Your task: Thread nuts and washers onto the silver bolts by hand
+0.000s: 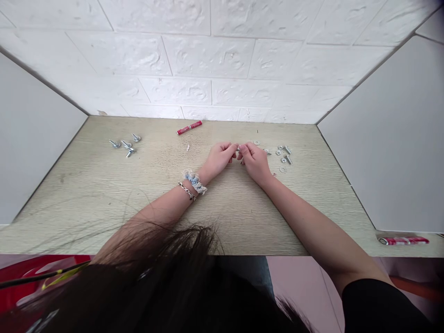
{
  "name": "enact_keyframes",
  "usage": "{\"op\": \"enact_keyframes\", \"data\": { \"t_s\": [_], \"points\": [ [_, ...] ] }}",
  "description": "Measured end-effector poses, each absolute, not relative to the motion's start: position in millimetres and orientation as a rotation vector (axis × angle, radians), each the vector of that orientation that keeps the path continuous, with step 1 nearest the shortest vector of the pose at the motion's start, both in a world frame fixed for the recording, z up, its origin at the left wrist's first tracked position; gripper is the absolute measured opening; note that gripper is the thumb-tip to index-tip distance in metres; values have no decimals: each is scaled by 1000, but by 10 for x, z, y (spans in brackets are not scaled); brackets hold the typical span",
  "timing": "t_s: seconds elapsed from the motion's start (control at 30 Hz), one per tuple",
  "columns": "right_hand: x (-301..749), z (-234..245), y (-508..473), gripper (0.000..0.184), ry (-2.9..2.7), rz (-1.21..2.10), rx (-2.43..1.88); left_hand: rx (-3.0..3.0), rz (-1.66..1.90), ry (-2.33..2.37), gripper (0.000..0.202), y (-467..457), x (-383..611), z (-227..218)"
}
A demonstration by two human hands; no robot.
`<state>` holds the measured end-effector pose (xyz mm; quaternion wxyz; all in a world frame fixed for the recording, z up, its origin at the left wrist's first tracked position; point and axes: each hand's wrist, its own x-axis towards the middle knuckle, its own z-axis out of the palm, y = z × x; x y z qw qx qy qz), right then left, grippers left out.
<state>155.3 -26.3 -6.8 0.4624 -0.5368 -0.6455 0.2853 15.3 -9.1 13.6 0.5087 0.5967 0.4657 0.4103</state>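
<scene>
My left hand [221, 156] and my right hand [255, 162] meet above the middle of the table, fingers pinched and thumbs nearly touching. Between the fingertips shows a bit of a small silvery metal piece [238, 148]; the fingers hide most of it, so its kind is unclear. Just right of my right hand lie two bolts [287, 150], several nuts [278, 152], a flat washer [256, 143] and a thin ring [282, 169]. Farther left, several bolts [126, 144] lie in a loose group, with nuts or washers apparently on them.
A red tube [189, 127] rests near the white brick wall [187, 55], a small pale scrap [188, 147] before it. Another red tube [404, 241] lies at the front right edge. Grey panels [391, 138] bound the wooden tabletop [236, 212] on both sides. Dark hair covers the lower view.
</scene>
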Motion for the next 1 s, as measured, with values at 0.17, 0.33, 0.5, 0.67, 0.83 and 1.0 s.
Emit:
{"op": "enact_keyframes", "data": {
  "t_s": [0.17,0.33,0.5,0.67,0.83,1.0],
  "points": [
    [1556,-87,-272,68,-1536,803,-1262,1444,981,1134,41,-84,141,133],
    [1542,-85,-279,71,-1535,856,-1231,1434,988,1128,40,-73,133,127],
    [1543,-81,-291,66,-1531,857,-1191,1398,1000,1117,40,-84,139,148],
    [1546,-73,-296,60,-1592,790,-1169,1408,1000,1106,40,-76,149,144],
    [1540,-68,-280,54,-1675,707,-1196,1444,1007,1090,41,-59,151,125],
    [1540,-68,-277,47,-1698,691,-1206,1468,1004,1095,41,-69,150,126]
  ]
}}
